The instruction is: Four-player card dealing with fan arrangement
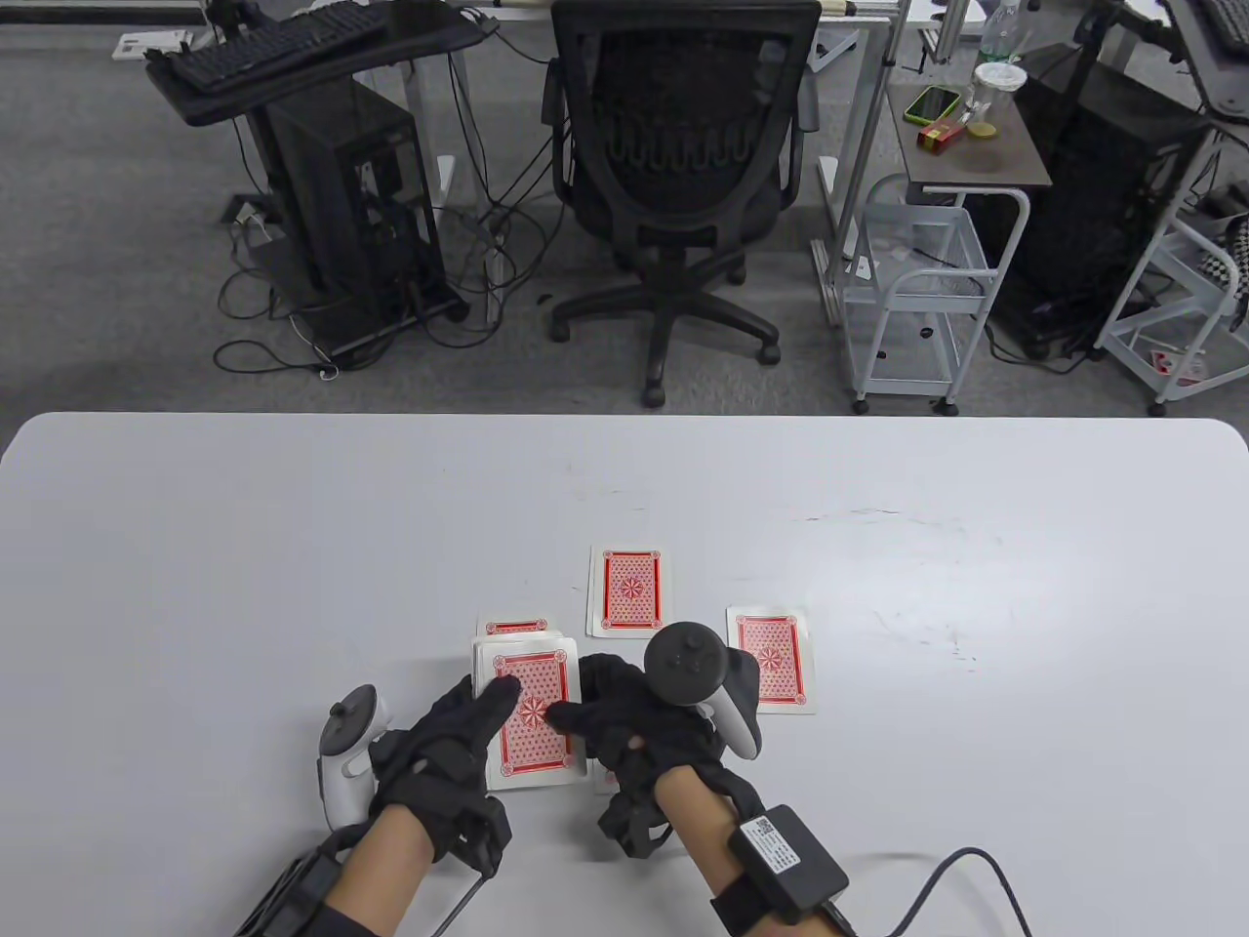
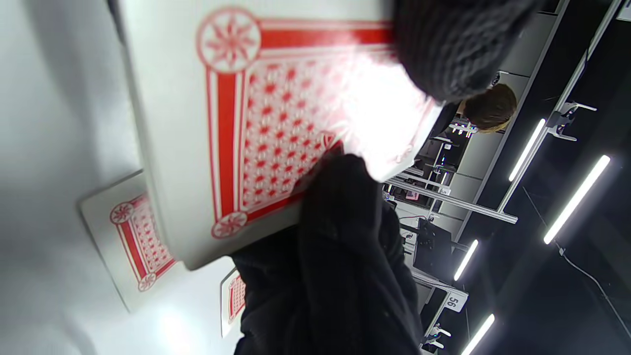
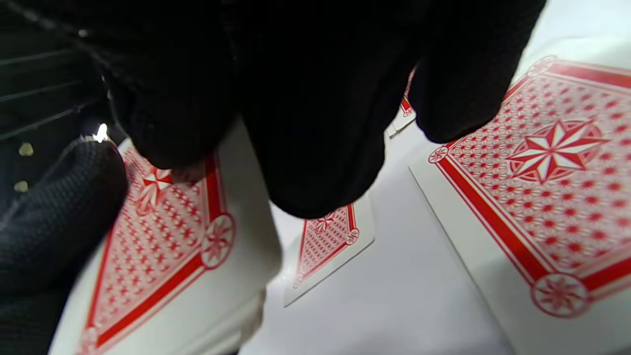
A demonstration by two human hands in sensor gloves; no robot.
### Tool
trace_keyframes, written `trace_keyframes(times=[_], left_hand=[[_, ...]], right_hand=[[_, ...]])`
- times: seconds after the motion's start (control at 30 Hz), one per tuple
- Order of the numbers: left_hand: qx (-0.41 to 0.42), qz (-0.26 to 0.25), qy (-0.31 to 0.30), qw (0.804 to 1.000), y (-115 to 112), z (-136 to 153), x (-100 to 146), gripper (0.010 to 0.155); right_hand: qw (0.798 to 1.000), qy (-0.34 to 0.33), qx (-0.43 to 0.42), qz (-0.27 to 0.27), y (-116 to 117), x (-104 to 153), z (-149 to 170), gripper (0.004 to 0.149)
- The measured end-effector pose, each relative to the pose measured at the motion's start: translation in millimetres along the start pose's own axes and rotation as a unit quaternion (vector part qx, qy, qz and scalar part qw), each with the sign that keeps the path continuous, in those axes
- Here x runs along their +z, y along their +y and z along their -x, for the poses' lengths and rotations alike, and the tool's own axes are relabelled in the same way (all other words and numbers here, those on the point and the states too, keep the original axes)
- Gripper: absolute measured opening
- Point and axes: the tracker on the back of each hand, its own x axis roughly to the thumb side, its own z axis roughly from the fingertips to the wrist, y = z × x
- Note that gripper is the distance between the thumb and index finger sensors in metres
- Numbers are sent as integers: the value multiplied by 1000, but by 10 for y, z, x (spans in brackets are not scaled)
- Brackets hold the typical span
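Table view shows the left hand point(image 1: 444, 756) gripping the deck point(image 1: 527, 717) at 6 o'clock on the desk point(image 1: 195, 547) while the right hand point(image 1: 624, 717) pinches its top card, so two cards may slide off together.

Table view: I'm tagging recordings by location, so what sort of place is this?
Probably an office or lab workspace. Behind the white table stand a black mesh office chair, a desk with a keyboard and a computer tower, and a white wheeled cart.
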Motion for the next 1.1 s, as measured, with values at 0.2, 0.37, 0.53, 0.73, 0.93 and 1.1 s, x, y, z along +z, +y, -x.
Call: trace_keyframes(times=[0.2, 0.37, 0.53, 0.73, 0.93, 1.1], left_hand=[[12, 19, -15, 1000, 35, -32, -11, 52], [25, -34, -12, 999, 283, -46, 30, 52], [29, -55, -15, 998, 407, -80, 60, 52], [19, -52, -20, 998, 373, -97, 70, 52], [11, -51, -17, 998, 365, -103, 71, 52], [14, -44, -22, 999, 315, -121, 77, 52]], right_hand=[[997, 3, -76, -25, -188, 9, 136, 61], [1000, 24, -9, -9, -427, 72, 253, 68], [985, 81, 155, 2, -408, 64, 361, 74], [925, 117, 363, -8, -176, -21, 353, 78], [904, 119, 410, -4, -142, -7, 274, 76], [962, 50, 269, 17, -275, 81, 106, 70]])
